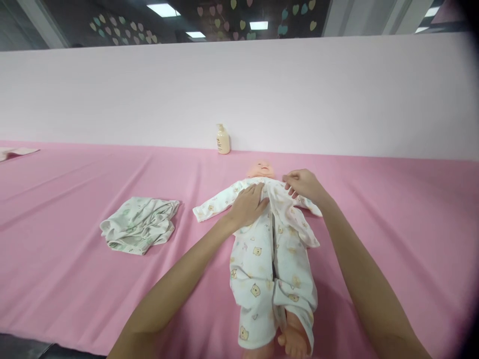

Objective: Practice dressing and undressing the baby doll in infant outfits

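on the pink-covered table (67, 199), a baby doll (263, 170) lies face up, feet (295, 339) nearest; the left hand (247, 205) rests flat on its jacket (281, 199), perhaps steadying it; the right hand (302, 184) hovers half-curled, any pinch unclear; beyond, a pump bottle (223, 140) stands by the wall (239, 94)

Doll (260, 249) on cloth (392, 214) — bottle (223, 141) behind, garment (140, 225) left

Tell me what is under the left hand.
Under the left hand is the chest area of a bear-print outfit, worn by a baby doll. The patch directly beneath is covered, so any print or fastening there cannot be seen.
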`<state>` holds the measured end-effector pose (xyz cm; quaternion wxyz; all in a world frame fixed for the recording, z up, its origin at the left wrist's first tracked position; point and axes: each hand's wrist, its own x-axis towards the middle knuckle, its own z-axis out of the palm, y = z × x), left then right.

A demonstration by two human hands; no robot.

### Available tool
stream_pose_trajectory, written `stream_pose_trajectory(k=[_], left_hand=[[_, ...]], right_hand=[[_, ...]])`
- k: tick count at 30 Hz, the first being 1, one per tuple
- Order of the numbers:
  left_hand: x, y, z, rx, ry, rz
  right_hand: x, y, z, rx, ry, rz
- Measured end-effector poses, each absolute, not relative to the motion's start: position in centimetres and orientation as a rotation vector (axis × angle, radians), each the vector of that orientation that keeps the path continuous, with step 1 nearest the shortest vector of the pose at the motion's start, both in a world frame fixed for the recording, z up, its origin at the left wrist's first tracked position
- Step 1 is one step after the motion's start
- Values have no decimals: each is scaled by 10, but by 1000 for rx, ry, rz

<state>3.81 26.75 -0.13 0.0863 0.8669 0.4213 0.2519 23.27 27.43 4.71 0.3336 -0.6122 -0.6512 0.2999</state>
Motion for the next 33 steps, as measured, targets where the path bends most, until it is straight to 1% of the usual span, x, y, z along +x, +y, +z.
stream_pose_trajectory(k=[2,6,8,11,15,20,26,30,33], left_hand=[[36,276,1,2520,1253,771],[39,305,1,2294,1417,926],[44,319,-2,2204,1540,995],[53,330,-9,2184,1617,979],[55,331,-15,2222,1625,1046],[52,331,-15,2184,1484,1214],[52,334,-10,1930,1297,1312],[53,331,-8,1909,1295,1340],[54,329,-9,1963,1324,1338]], right_hand=[[221,287,40,-1717,-1845,660],[189,301,36,-1920,-2132,205],[181,305,37,-1932,-2167,121],[183,310,40,-1885,-2177,170],[194,317,45,-1710,-2137,400],[198,319,47,-1610,-2033,416],[200,314,49,-1595,-2130,575],[200,314,49,-1578,-2085,573],[202,316,47,-1562,-2015,637]])
